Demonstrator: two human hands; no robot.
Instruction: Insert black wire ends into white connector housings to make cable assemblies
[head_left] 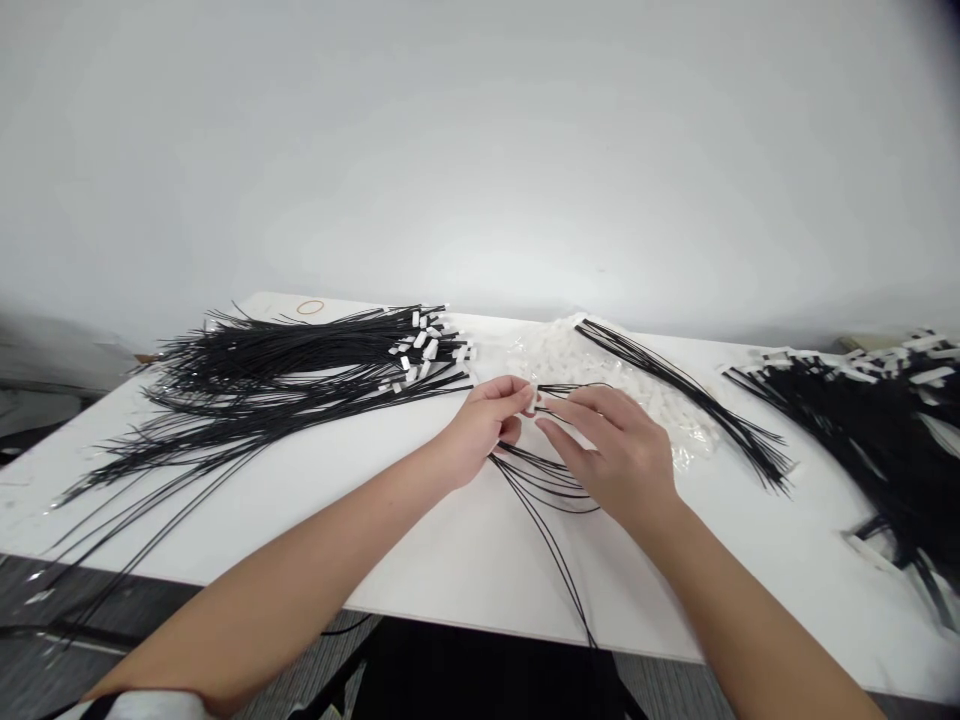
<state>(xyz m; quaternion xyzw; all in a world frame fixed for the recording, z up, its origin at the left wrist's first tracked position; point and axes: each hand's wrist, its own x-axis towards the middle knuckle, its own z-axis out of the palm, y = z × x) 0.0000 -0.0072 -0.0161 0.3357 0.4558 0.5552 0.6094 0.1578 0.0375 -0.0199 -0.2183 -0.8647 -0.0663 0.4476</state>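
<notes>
My left hand pinches a small white connector housing between thumb and forefinger, over the middle of the table. Several thin black wires hang from beneath that hand's curled fingers and loop to the right and down past the table edge. Right beside it, my right hand has its fingers closed at the black wires that run from the housing. Its thumb and forefinger tips are near the housing; the exact spot they grip is partly hidden.
On the left lies a large pile of black wires with white connectors at one end. Behind my hands a clear plastic bag holds small white parts, with a wire bundle across it. More black wires lie right. An orange rubber band rests at the back.
</notes>
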